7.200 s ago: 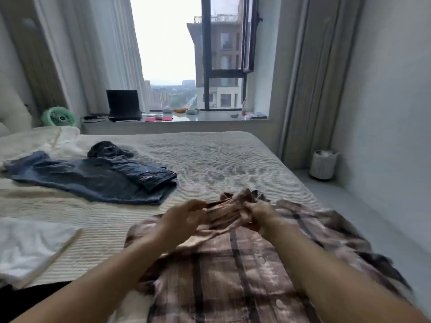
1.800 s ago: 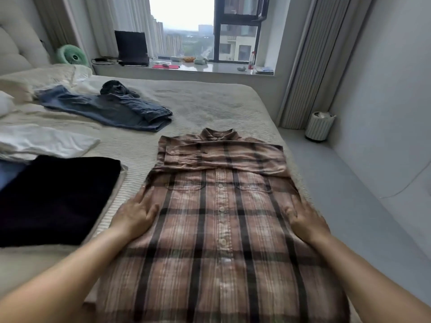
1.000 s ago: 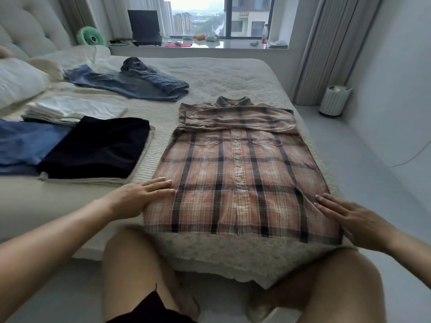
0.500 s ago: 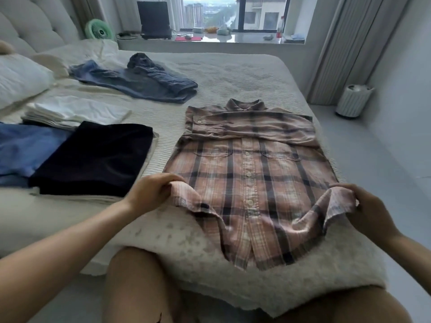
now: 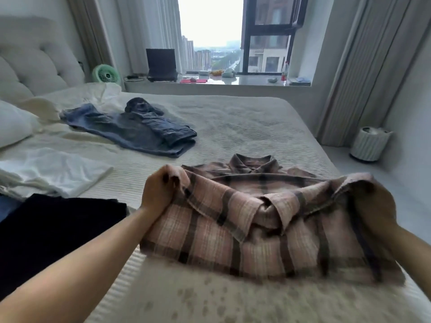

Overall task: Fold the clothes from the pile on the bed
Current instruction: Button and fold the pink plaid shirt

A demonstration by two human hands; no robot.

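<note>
While the left hand (image 5: 158,192) and right hand (image 5: 373,201) each pinch a hem corner of the plaid shirt (image 5: 256,220), doubling it toward its collar on the bed (image 5: 245,127), folded pieces lie leftward; the jeans (image 5: 130,129) look only roughly folded, probably still waiting.

Bed (image 5: 245,122), cream ribbed cover, spotted blanket along the near edge. Directly on it: pink plaid shirt (image 5: 256,229) at near right, collar toward the window; blue denim garments (image 5: 130,129) at far left; white folded garment (image 5: 53,169) at left; black folded garment (image 5: 53,229) at near left; white pillow (image 5: 11,124) by the headboard.
</note>
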